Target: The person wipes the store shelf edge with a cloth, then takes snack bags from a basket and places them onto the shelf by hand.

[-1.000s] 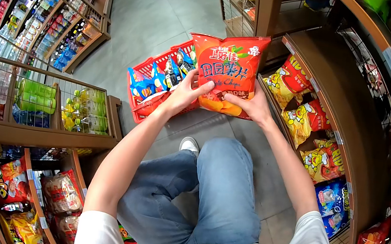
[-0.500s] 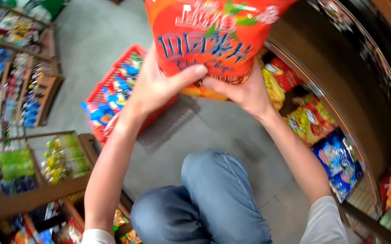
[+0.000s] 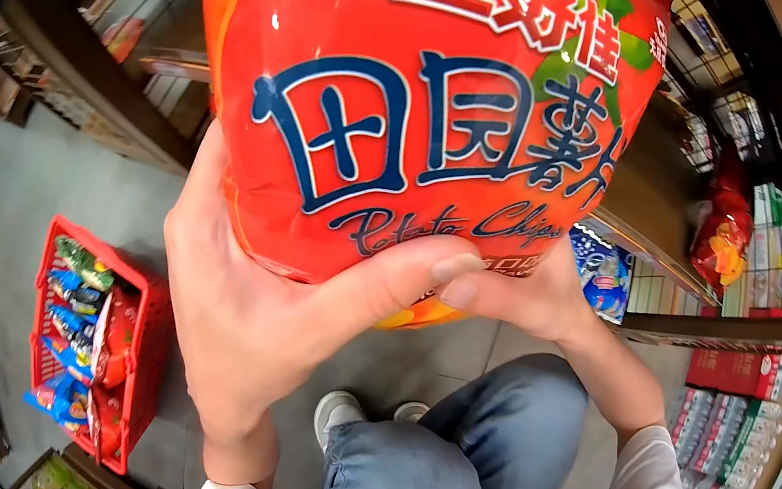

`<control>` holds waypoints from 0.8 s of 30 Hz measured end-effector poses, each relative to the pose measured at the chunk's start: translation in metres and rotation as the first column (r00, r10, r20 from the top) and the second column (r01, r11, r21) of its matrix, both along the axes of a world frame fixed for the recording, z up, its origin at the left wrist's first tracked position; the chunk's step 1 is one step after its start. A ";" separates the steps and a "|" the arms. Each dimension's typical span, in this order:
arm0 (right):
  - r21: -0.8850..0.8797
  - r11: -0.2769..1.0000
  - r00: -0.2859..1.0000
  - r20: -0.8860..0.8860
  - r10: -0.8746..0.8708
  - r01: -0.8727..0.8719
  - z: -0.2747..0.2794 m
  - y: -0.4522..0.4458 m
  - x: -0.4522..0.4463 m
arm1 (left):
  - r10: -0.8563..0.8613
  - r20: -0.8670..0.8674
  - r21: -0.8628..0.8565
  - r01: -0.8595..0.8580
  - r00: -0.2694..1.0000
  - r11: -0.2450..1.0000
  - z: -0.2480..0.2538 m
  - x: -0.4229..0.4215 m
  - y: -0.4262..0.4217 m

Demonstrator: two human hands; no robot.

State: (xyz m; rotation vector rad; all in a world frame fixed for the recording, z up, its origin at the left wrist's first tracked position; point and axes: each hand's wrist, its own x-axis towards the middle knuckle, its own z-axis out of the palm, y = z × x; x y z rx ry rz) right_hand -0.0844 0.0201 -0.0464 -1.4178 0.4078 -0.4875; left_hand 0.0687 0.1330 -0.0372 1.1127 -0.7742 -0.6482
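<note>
A large red bag of potato chips [image 3: 363, 28] fills the upper middle of the head view, close to the camera, its printed front facing me. My left hand [image 3: 252, 295] grips its lower left side, thumb pressed across the front near the bottom. On the lower right side my right hand [image 3: 531, 291] holds the same bag, its thumb meeting the tip of the left one. The fingers behind the bag are hidden. The bag's top edge runs out of view.
A red shopping basket [image 3: 153, 361] with several snack packs stands on the grey floor at left. To the right are shelves [image 3: 682, 329] with a blue snack bag [image 3: 601, 276] and a red bag [image 3: 723, 228]. My bent knees [image 3: 401, 479] are below.
The chip bag has come much closer to the camera, still in both hands. My view has turned, so the basket now appears lower and farther left.
</note>
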 end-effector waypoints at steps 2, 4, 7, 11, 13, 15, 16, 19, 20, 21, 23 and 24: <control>0.023 0.999 0.999 -0.033 -0.024 0.024 0.004 -0.007 -0.011 | -0.035 0.000 0.005 0.035 0.999 0.999 -0.004 -0.006 -0.008; 0.054 0.996 0.996 -0.062 -0.068 0.072 0.003 -0.005 -0.023 | -0.080 -0.036 0.032 0.081 0.996 0.996 -0.006 -0.014 -0.015; 0.074 0.989 0.986 -0.109 -0.122 0.131 0.001 -0.002 -0.039 | -0.140 -0.079 0.088 0.147 0.987 0.985 -0.005 -0.026 -0.017; 0.048 0.986 0.986 -0.066 -0.155 0.159 -0.004 0.000 -0.046 | -0.152 -0.111 0.048 0.158 0.982 0.986 -0.003 -0.031 -0.018; 0.024 0.987 0.986 -0.056 -0.160 0.162 0.001 0.002 -0.043 | -0.163 -0.090 0.041 0.167 0.982 0.985 -0.001 -0.029 -0.017; -0.002 0.986 0.984 -0.059 -0.165 0.166 0.006 0.008 -0.042 | -0.171 -0.099 -0.013 0.171 0.980 0.985 0.000 -0.029 -0.013; 0.018 0.984 0.983 -0.057 -0.175 0.176 0.005 0.010 -0.041 | -0.176 -0.104 -0.036 0.173 0.979 0.984 0.000 -0.028 -0.012; 0.045 0.980 0.981 -0.040 -0.192 0.193 0.002 0.016 -0.042 | -0.173 -0.070 -0.027 0.172 0.982 0.985 0.001 -0.027 -0.008; 0.047 0.979 0.980 -0.039 -0.197 0.199 0.002 0.018 -0.044 | -0.157 -0.082 -0.027 0.156 0.984 0.987 0.003 -0.028 -0.006; 0.048 0.978 0.979 -0.038 -0.202 0.204 0.001 0.019 -0.046 | -0.160 -0.092 -0.040 0.157 0.983 0.987 0.001 -0.029 -0.005; 0.031 0.979 0.978 -0.065 -0.198 0.200 0.002 0.020 -0.056 | -0.157 -0.022 -0.037 0.156 0.987 0.987 -0.003 -0.032 -0.005; 0.028 0.978 0.976 -0.072 -0.204 0.207 0.003 0.021 -0.060 | -0.156 0.012 -0.034 0.156 0.988 0.987 -0.003 -0.034 -0.006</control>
